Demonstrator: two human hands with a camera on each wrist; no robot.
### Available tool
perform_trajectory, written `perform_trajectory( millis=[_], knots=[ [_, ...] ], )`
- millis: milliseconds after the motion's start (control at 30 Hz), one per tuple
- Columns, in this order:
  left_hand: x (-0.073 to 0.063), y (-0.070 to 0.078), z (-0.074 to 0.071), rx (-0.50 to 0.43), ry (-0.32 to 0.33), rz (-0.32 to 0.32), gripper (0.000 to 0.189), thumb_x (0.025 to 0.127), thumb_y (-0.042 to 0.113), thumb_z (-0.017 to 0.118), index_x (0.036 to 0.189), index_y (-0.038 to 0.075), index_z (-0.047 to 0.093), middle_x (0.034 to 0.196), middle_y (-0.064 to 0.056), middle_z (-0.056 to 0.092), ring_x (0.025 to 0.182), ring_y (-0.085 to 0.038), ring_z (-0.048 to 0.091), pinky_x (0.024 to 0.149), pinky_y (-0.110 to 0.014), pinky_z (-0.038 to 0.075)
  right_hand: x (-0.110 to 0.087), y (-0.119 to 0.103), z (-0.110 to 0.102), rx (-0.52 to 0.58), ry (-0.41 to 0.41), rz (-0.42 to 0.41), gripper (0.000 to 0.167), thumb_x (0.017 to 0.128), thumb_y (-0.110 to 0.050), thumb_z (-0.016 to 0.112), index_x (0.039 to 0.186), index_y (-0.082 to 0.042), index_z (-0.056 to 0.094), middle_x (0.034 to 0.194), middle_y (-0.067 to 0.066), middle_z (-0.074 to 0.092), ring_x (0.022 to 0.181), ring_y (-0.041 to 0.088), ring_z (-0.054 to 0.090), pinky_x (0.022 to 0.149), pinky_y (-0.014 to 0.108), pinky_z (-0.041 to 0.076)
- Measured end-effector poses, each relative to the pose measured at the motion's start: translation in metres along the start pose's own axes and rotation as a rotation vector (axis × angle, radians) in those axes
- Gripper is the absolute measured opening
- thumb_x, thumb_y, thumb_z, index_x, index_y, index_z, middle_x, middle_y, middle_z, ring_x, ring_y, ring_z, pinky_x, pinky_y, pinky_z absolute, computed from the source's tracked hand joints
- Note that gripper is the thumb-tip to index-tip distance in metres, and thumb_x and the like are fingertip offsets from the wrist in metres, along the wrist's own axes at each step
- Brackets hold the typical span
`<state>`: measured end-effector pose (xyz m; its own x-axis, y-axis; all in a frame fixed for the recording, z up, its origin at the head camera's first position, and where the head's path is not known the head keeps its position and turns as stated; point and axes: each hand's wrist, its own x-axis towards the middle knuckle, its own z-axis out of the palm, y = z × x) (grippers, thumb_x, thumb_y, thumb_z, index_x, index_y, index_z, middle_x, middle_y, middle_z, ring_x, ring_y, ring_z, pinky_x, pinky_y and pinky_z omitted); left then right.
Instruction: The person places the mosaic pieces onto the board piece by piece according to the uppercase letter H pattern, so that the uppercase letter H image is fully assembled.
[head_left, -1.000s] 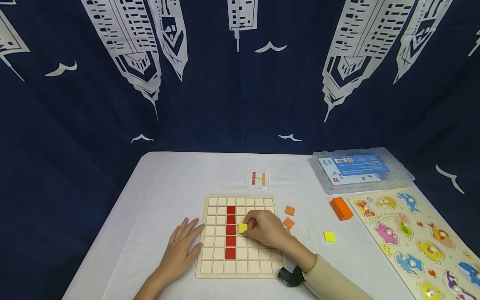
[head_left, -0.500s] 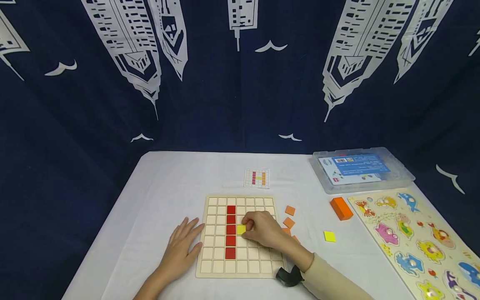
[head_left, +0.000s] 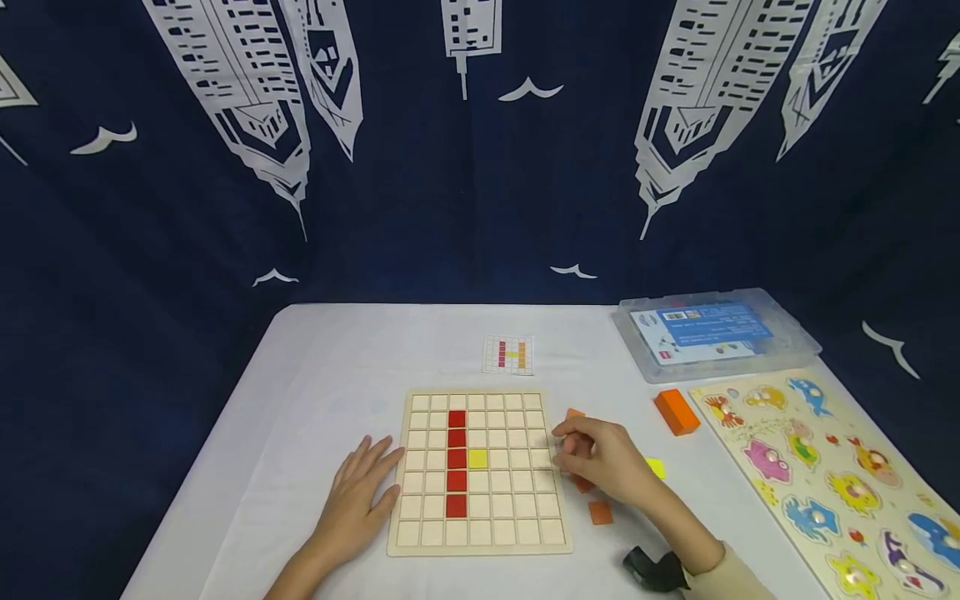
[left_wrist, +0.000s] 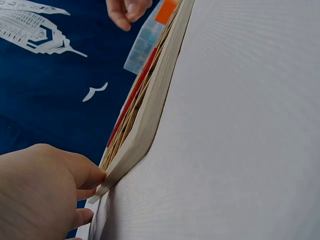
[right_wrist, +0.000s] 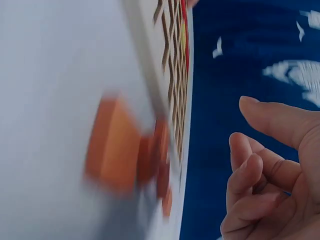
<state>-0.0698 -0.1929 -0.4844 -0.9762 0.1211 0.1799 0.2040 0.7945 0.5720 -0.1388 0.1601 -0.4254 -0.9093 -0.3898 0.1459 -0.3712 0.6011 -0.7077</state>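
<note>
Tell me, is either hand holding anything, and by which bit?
Nothing is held: the right hand is empty, and the left hand just touches the board at its left edge.

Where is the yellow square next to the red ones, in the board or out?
In. The yellow square sits flat in one cell of the wooden board, beside the middle red square.

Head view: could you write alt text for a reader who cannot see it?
A wooden grid board holds a column of five red tiles with one yellow tile beside the middle one. A left hand touches the board's left edge; a right hand, empty, is at the right, near loose orange tiles.
</note>
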Motion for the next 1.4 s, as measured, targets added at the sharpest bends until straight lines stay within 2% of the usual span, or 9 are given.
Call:
perform_trajectory(
  millis=[233, 500, 800, 1200, 1400],
  knots=[
    [-0.001, -0.001, 0.0, -0.003, 0.011, 0.007, 0.048, 0.091, 0.012, 0.063, 0.138, 0.008, 0.054, 0.153, -0.014, 0.042, 0.147, -0.04, 0.022, 0.115, -0.063, 0.014, -0.028, 0.03, -0.033, -0.06, 0.143, 0.066, 0.026, 0.077, -0.01, 0.082, 0.1, -0.005, 0.07, 0.075, -0.007, 0.06, 0.06, 0.001, 0.047, 0.051, 0.019, 0.04],
    [-0.002, -0.002, 0.001, 0.001, 0.017, 0.009, 0.049, 0.091, 0.012, 0.064, 0.138, 0.008, 0.054, 0.152, -0.014, 0.043, 0.147, -0.039, 0.023, 0.116, -0.062, 0.013, -0.047, 0.059, -0.054, -0.112, 0.199, 0.193, 0.029, 0.076, -0.01, 0.082, 0.101, -0.004, 0.071, 0.077, -0.002, 0.06, 0.061, 0.003, 0.048, 0.052, 0.019, 0.041],
    [-0.001, -0.001, 0.001, -0.003, 0.009, 0.011, 0.049, 0.091, 0.012, 0.063, 0.139, 0.008, 0.054, 0.152, -0.013, 0.042, 0.148, -0.039, 0.022, 0.116, -0.062, 0.013, -0.056, 0.072, -0.061, -0.131, 0.163, 0.311, 0.03, 0.077, -0.014, 0.082, 0.104, -0.004, 0.07, 0.08, 0.001, 0.06, 0.064, 0.006, 0.046, 0.053, 0.02, 0.039],
    [-0.001, 0.0, 0.0, -0.002, 0.015, 0.022, 0.048, 0.091, 0.012, 0.063, 0.138, 0.007, 0.055, 0.152, -0.014, 0.043, 0.147, -0.04, 0.023, 0.116, -0.062, 0.014, -0.06, 0.086, -0.058, -0.079, 0.116, 0.342, 0.033, 0.077, -0.015, 0.082, 0.105, -0.002, 0.069, 0.078, 0.001, 0.061, 0.063, 0.006, 0.047, 0.054, 0.019, 0.04],
    [-0.001, 0.001, 0.0, -0.003, 0.017, 0.022, 0.048, 0.091, 0.011, 0.063, 0.138, 0.007, 0.055, 0.152, -0.014, 0.043, 0.147, -0.04, 0.023, 0.116, -0.062, 0.014, -0.061, 0.09, -0.057, -0.071, 0.118, 0.325, 0.031, 0.077, -0.015, 0.081, 0.103, -0.003, 0.07, 0.077, 0.0, 0.06, 0.062, 0.005, 0.047, 0.054, 0.019, 0.041]
  ],
)
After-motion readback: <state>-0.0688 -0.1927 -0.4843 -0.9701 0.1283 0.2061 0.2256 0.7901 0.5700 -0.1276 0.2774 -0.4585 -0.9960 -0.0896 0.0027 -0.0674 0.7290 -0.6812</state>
